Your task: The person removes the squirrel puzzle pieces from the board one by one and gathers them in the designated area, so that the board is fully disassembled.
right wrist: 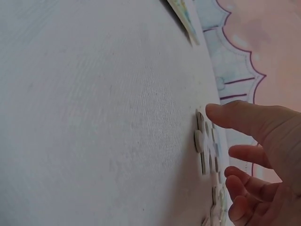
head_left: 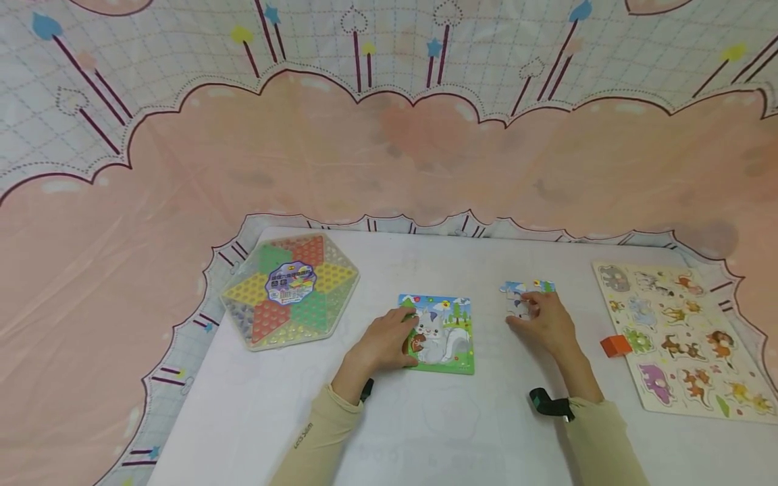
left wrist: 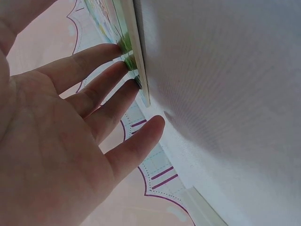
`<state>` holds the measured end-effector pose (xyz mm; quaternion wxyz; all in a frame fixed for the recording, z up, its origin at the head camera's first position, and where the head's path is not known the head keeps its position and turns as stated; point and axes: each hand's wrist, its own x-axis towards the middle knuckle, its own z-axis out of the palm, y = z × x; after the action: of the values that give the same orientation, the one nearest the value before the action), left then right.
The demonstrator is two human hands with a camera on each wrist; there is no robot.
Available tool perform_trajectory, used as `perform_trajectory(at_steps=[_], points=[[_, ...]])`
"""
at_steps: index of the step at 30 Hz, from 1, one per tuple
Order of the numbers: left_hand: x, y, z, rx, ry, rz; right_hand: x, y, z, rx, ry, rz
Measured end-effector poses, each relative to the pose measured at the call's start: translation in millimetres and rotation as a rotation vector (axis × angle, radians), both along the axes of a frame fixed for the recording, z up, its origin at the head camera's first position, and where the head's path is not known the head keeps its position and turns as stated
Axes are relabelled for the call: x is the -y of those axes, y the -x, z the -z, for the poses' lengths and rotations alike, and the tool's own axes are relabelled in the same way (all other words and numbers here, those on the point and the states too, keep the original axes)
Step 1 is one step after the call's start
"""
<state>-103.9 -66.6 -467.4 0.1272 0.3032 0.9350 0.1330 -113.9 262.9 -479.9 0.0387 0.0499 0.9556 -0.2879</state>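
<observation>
A square jigsaw puzzle (head_left: pixel 456 347) with a grey squirrel on a green field lies flat mid-table. My left hand (head_left: pixel 383 341) is at its left side; in the left wrist view, fairly straight fingertips touch the puzzle board (left wrist: pixel 123 28) near its edge. Farther right, a small cluster of joined jigsaw pieces (head_left: pixel 515 304) lies on the table. Over it is my right hand (head_left: pixel 550 327), partly covering it in the head view. In the right wrist view, the thumb and loosely bent fingers hover beside the pieces (right wrist: pixel 202 141), with nothing visible in their grasp.
A hexagonal Chinese checkers board (head_left: pixel 340 297) in clear wrapping lies at the left. At the right is a wooden animal peg puzzle (head_left: pixel 662 317), with an orange block (head_left: pixel 616 346) by its left edge. A patterned cloth (head_left: pixel 389 148) hangs behind the white table (head_left: pixel 425 425).
</observation>
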Motion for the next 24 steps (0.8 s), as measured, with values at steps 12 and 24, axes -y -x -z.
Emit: perform_trajectory(at_steps=[12, 24], points=[[-0.3, -0.2, 0.5, 0.005, -0.006, -0.005, 8.8, 1.8, 3.6, -0.059, -0.025, -0.057], [-0.3, 0.0, -0.5, 0.014, -0.01, -0.006, 13.4, 1.8, 2.0, -0.076, -0.054, -0.065]])
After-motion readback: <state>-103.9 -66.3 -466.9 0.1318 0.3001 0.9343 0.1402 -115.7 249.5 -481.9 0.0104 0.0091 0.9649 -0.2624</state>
